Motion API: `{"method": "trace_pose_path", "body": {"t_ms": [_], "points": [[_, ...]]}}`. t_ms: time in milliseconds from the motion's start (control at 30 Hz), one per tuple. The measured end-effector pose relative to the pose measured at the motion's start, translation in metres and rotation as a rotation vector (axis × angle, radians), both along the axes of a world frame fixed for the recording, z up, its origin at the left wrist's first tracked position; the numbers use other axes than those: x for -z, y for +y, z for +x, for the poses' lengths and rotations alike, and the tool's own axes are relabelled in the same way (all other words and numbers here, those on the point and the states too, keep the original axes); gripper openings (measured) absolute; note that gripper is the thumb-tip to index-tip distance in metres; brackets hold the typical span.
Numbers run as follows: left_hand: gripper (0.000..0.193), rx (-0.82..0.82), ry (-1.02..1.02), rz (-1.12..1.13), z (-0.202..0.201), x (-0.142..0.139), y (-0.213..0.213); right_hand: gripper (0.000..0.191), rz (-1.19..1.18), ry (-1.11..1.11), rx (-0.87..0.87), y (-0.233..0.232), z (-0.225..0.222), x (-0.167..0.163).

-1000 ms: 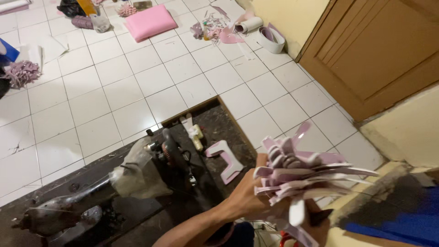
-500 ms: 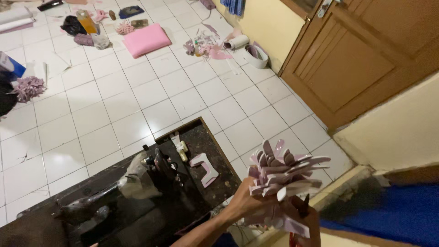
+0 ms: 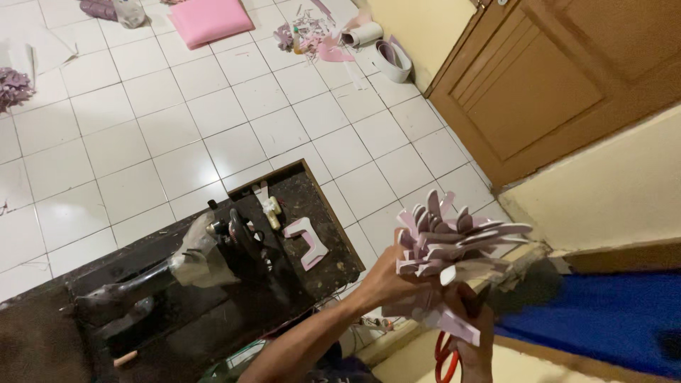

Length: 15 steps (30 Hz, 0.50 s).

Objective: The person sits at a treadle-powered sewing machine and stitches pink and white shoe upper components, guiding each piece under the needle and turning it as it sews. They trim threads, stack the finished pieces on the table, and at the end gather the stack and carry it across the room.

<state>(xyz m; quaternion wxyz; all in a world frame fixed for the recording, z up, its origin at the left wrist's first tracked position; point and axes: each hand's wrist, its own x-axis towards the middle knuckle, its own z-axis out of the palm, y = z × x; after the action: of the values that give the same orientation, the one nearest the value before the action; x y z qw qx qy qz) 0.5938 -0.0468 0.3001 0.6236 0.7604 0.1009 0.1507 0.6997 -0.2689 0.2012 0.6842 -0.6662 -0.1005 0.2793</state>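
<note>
Beyond the sewing table's [image 3: 323, 273] right edge, left hand [image 3: 386, 280] and right hand [image 3: 472, 333] both clutch a bundle of pink cutouts [image 3: 450, 248], fanning up-right.

Sewing machine [image 3: 177, 266] on table [image 3: 323, 266]; cut piece [image 3: 306, 240] right of it; cushion [image 3: 211, 20] on floor [image 3: 142, 128] behind.

Both hands, left hand [image 3: 386, 280] and right hand [image 3: 472, 333], clutch a bundle of pale pink cut pieces [image 3: 450, 245] beside the dark table [image 3: 213, 312] carrying a black sewing machine [image 3: 184, 262].
</note>
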Motion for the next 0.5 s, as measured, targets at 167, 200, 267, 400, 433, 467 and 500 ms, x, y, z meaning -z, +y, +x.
{"method": "trace_pose_path", "body": {"t_ms": [167,200,267,400,433,467,500], "points": [[0.059,0.047,-0.165,-0.202,0.001,-0.001,0.008,0.013,0.003,0.055,0.084,0.000,0.013,0.032],[0.060,0.057,-0.115,-0.213,0.000,-0.001,0.008,0.013,-0.005,0.067,0.082,0.001,0.016,0.036],[0.063,0.076,-0.009,-0.239,0.000,0.002,0.011,0.014,-0.029,0.087,0.067,0.004,0.027,0.041],[0.068,0.101,0.107,-0.240,0.022,0.012,0.027,0.018,-0.062,0.087,0.030,0.024,0.066,0.041],[0.068,0.109,0.087,-0.227,0.032,0.016,0.031,0.019,-0.071,0.080,0.022,0.031,0.080,0.040],[0.069,0.116,0.066,-0.214,0.042,0.020,0.037,0.020,-0.072,0.079,0.016,0.039,0.093,0.041],[0.072,0.085,0.048,-0.220,0.052,0.025,0.043,0.021,-0.076,0.075,0.005,0.047,0.107,0.042]]}}
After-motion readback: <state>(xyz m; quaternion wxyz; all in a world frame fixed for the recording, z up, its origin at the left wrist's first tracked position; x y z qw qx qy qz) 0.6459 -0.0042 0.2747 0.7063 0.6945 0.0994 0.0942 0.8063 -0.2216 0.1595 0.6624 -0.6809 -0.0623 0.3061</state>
